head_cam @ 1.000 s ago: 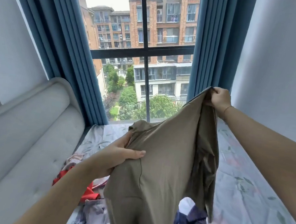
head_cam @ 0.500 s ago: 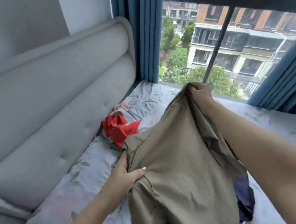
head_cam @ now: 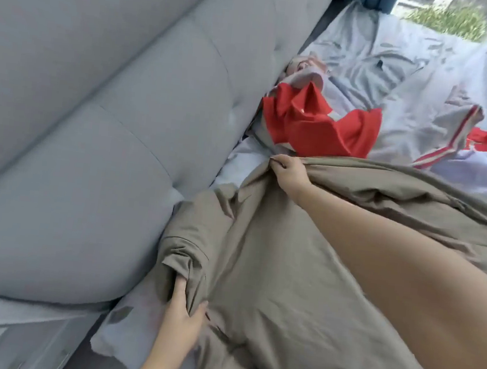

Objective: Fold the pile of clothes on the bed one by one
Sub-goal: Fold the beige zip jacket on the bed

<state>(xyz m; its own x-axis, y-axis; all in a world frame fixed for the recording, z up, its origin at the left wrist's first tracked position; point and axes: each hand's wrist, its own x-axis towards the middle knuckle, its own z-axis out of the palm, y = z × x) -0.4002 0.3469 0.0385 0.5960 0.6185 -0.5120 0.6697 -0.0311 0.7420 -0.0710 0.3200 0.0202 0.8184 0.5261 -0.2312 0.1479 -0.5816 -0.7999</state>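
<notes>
Khaki garment (head_cam: 280,278) spread on bed (head_cam: 426,92); left hand (head_cam: 183,313) fingers bunch its near corner, right hand (head_cam: 290,171) fingers pinch far edge.

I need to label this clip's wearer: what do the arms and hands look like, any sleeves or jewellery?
Both forearms are bare, with no sleeves in view. The left hand and right hand wear no gloves or rings that I can see. No watch shows on either wrist.

Operator body: two bare forearms

Left hand (head_cam: 183,319) and right hand (head_cam: 290,171): no sleeves, no gloves visible.
</notes>
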